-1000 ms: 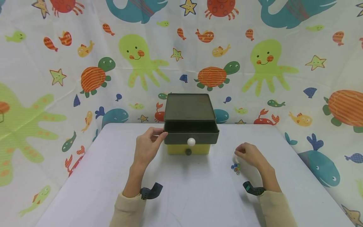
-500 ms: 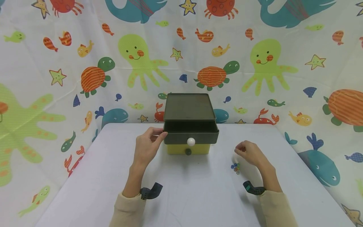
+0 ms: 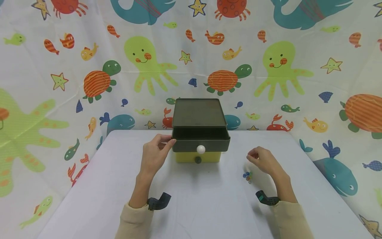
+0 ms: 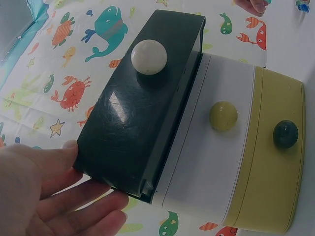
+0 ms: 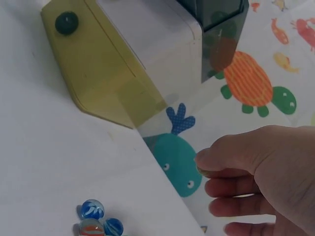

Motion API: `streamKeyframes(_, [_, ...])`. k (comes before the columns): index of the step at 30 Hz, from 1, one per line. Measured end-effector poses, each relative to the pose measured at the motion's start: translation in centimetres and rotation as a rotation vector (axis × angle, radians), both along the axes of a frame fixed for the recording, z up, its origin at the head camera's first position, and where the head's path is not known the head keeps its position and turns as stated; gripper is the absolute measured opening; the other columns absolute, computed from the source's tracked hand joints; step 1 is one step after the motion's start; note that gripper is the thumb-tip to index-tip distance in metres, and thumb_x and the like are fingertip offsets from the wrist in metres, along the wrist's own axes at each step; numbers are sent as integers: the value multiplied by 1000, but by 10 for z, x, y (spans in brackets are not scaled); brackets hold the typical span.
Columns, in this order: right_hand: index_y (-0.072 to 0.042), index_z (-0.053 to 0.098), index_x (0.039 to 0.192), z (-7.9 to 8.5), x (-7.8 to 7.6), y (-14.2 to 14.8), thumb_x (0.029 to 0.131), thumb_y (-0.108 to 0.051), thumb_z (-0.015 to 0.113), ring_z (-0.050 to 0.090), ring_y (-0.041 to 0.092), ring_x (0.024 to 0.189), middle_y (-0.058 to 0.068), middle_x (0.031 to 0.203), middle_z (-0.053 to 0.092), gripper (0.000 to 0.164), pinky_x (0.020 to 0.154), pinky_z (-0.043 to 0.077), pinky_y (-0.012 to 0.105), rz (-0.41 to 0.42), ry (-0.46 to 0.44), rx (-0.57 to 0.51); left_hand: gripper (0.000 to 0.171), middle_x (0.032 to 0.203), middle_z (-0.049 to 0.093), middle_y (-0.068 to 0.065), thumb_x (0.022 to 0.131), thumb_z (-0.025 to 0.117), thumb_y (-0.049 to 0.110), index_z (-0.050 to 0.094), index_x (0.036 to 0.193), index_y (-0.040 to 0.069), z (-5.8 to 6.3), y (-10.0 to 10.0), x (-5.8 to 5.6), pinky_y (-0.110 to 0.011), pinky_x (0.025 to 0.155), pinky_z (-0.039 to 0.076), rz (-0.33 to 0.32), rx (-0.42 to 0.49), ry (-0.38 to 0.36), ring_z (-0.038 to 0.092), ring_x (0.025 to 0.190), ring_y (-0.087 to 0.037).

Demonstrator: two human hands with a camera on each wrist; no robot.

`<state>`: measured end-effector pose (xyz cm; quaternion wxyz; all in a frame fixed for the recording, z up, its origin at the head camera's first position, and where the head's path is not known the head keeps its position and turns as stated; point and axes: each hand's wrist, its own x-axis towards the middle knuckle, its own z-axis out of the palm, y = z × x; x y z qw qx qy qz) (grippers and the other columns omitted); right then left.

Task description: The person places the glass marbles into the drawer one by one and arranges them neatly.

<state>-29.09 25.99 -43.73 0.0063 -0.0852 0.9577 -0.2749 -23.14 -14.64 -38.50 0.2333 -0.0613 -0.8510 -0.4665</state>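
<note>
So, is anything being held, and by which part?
Yes: the left grip holds the dark green top drawer by its left front corner. The right grip seems to pinch a small object, too hidden to name or tell where.

Orange-striped marble [image 5: 91, 227] cut off by btm edge, R wrist view.

White bench [image 3: 194, 205]: drawer unit [image 3: 198, 113] stands near far edge, centrally; small marbles [image 5: 92, 210] lie clustered towards the right edge
</note>
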Motion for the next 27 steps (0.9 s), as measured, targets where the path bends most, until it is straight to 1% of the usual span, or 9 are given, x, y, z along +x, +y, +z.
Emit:
streamKeyframes(16, [-3,67,114,8,5,-2,97,-26,64,58,23,93,12,103,66,28,82,58,36,10,56,8,33,111,76,-9,94,71,32,68,117,8,0,0,1,-42,83,62,3,1,-9,74,94,-25])
streamKeyframes(27, [-3,67,114,13,7,-5,97,-25,64,58,23,94,12,103,66,28,83,58,37,8,84,14,32,110,76,-9,94,71,31,69,116,8,-1,0,0,-42,82,62,-2,3,8,74,93,-25])
